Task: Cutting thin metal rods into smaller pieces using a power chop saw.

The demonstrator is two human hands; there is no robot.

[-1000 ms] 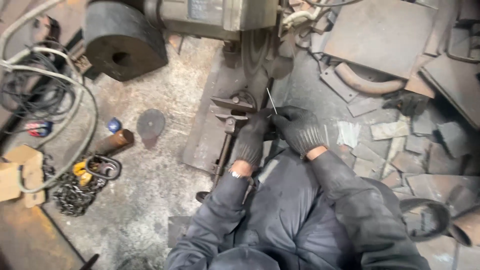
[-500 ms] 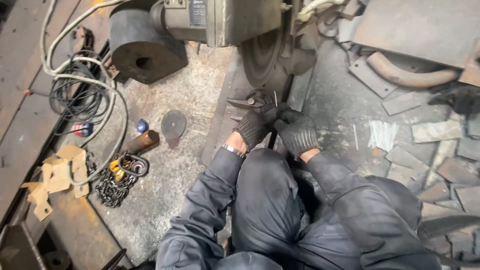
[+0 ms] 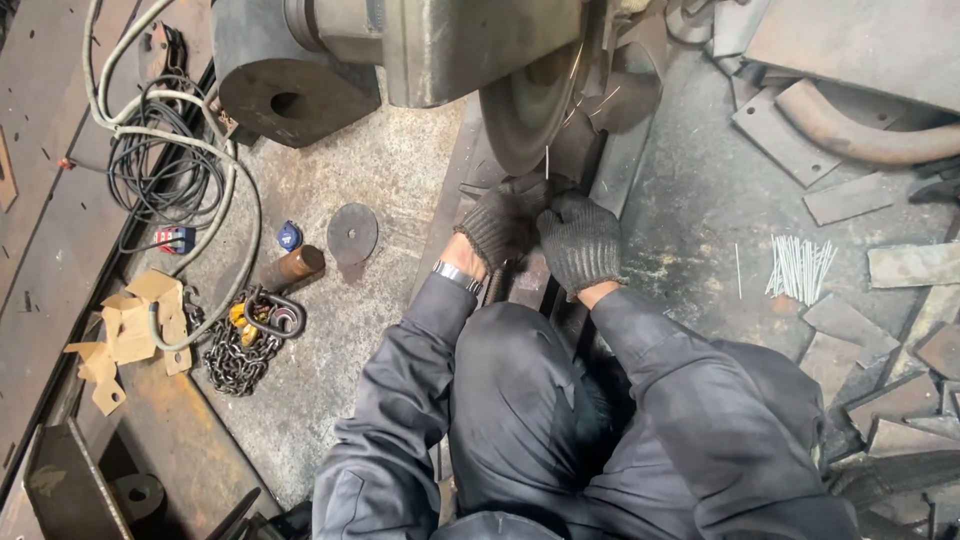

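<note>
I see both gloved hands pressed together just below the grinding wheel (image 3: 525, 120). Left hand (image 3: 497, 225) and right hand (image 3: 578, 240) have fingers closed on a thin metal pin (image 3: 547, 163), upright at 12 o'clock, tip touching the wheel.

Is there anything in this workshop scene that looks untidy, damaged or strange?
Yes. Torn cardboard pieces lie by a loose cable and a heaped chain. Cut metal plates are scattered on the right, beside a bundle of thin rods. Both gloved hands, left and right, hold a thin rod against the grinding wheel.
</note>
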